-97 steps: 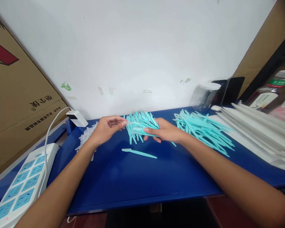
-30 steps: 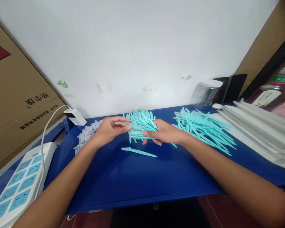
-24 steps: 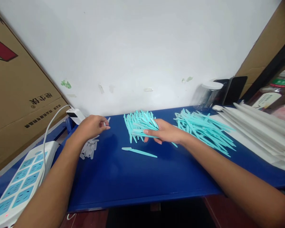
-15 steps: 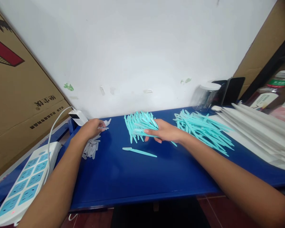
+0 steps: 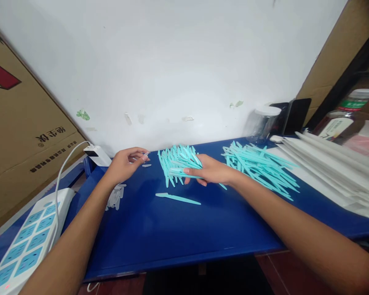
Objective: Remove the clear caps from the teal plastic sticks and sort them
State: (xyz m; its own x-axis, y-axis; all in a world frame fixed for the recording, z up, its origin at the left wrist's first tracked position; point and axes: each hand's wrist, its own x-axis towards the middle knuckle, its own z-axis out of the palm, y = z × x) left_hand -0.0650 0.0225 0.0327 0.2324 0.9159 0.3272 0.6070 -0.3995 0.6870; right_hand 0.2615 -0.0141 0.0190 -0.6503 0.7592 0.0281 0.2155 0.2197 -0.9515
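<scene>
My right hand point(image 5: 210, 169) is closed round a bundle of turquoise eyebrow razors point(image 5: 189, 162), thumb across the front. Under and behind the bundle, a row of similar razors point(image 5: 164, 166) lies side by side. One loose razor point(image 5: 178, 199) rests by itself nearer the front. Farther left, my left hand point(image 5: 127, 162) pinches a small clear plastic cap point(image 5: 146, 154) between thumb and fingertips. Another clear cap point(image 5: 146, 165) lies on the table just below those fingers. A small heap of clear caps point(image 5: 115, 198) sits beside my left forearm, which partly hides it.
The blue table point(image 5: 172, 233) meets a white wall. To the right are a pile of turquoise razors point(image 5: 261, 168), a lidded clear jar point(image 5: 263, 125) and stacked white sheets point(image 5: 335, 172). A power strip point(image 5: 30, 241), a white plug-in device point(image 5: 97, 155) and a cardboard box point(image 5: 27, 110) stand left.
My left hand has moved right, away from the clear caps at the back left, with a cap in its fingertips. My right hand keeps its bundle in nearly the same place.
</scene>
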